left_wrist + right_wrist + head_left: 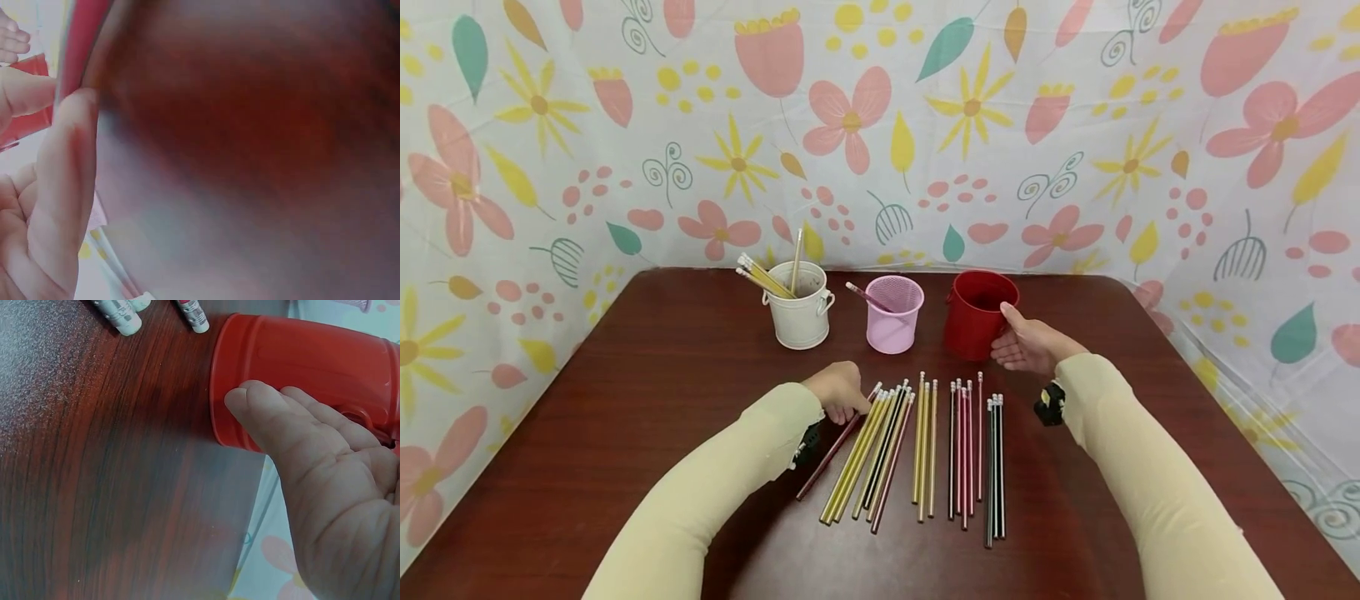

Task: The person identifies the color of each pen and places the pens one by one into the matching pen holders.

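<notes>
My left hand [837,390] pinches a dark red pencil [829,458] near its eraser end, at the left side of a row of pencils. In the left wrist view the thumb and a finger close on the red pencil [81,44], with blurred brown tabletop behind. At the back right, my right hand [1033,343] rests against the side of a red bucket [967,332], thumb up near the rim and fingers extended along the wall. The right wrist view has the fingers [306,419] lying relaxed against the bucket beside its small handle.
Gold, black and red pencils [865,450] lie in groups; further right are gold pencils [925,450], red ones [964,458] and black ones [996,471]. A white bucket [801,321] holds several gold pencils. A pink mesh cup [891,329] holds a red pencil.
</notes>
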A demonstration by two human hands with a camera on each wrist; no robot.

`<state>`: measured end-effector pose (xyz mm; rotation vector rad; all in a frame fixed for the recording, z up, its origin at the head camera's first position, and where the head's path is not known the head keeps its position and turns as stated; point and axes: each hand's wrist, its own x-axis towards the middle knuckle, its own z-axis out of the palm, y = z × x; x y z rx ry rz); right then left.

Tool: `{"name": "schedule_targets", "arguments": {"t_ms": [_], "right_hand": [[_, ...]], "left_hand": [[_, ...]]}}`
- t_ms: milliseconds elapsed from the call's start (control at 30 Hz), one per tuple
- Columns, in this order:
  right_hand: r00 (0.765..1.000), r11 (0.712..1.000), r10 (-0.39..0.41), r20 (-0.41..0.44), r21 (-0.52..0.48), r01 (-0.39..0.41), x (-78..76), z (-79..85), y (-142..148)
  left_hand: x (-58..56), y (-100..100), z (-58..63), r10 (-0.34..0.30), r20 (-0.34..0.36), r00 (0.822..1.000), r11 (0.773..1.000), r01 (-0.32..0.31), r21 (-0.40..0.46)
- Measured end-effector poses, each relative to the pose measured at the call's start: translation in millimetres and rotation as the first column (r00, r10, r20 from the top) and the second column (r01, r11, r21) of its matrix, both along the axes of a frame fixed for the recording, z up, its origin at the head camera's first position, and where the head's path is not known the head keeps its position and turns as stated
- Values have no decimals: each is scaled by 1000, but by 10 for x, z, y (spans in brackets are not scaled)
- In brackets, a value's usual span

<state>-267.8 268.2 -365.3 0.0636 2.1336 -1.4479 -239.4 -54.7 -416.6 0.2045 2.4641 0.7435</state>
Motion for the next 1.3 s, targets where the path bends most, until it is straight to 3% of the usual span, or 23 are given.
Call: {"name": "schedule_targets", "arguments": {"t_ms": [33, 67, 100, 167, 333, 433, 533, 633, 700, 733, 800, 900, 967, 1033, 1067, 1100, 1167, 1300], "right_hand": [[1000, 1000, -2, 0, -2, 2, 1, -1, -1], [1000, 1000, -4, 0, -4, 4, 0, -3, -3], [1000, 1000, -5, 1, -5, 5, -2, -6, -2], [1000, 1000, -7, 0, -7, 7, -5, -9, 3], [1000, 1000, -9, -4, -7, 9, -14, -8, 16], [1000, 1000, -13, -9, -2, 13, -15, -7, 22], [1000, 1000, -19, -9, 4, 19, -17, -9, 23], [1000, 1000, -12, -12, 8, 12, -17, -9, 25], [1000, 1000, -9, -12, 9, 10, -16, -9, 23], [1000, 1000, -9, -13, 9, 9, -14, -9, 26], [1000, 1000, -10, -13, 9, 10, -10, -9, 24], [1000, 1000, -20, -12, 7, 20, -6, -11, 27], [1000, 1000, -21, -11, 6, 21, -5, -15, 32], [1000, 1000, -20, -11, 6, 21, -5, -18, 35], [1000, 1000, -19, -12, 6, 19, -5, -18, 36], [1000, 1000, -17, -12, 6, 18, -5, -18, 37], [1000, 1000, -16, -14, 8, 16, -5, -16, 41], [1000, 1000, -14, -15, 5, 14, -4, -11, 45]], "left_hand": [[163, 2, 303, -1, 11, 1000, 999, 1, 34], [259, -4, 468, -5, 1, 1000, 997, 5, 75], [267, -11, 503, -2, 4, 1000, 994, 2, 110], [106, -46, 305, 0, -4, 1000, 986, 1, 166], [86, -88, 444, 59, 10, 998, 947, -59, 317], [96, -98, 559, 124, 19, 992, 893, -120, 433], [113, -100, 667, 179, 24, 984, 817, -162, 553], [132, -104, 754, 218, -8, 976, 744, -161, 649], [143, -106, 793, 256, -37, 966, 678, -152, 719], [148, -105, 811, 283, -48, 958, 634, -150, 758], [156, -97, 846, 353, -63, 934, 518, -139, 844], [164, -70, 919, 473, -60, 879, 299, -96, 950], [156, -47, 988, 523, -56, 850, 166, -38, 985], [138, -24, 1072, 550, -61, 833, 77, 22, 997], [121, -10, 1114, 558, -64, 828, 47, 45, 998], [105, 3, 1160, 567, -69, 821, 34, 60, 998], [63, 27, 1250, 582, -88, 808, 38, 82, 996], [-28, 75, 1400, 604, -134, 786, 104, 88, 991]]}}
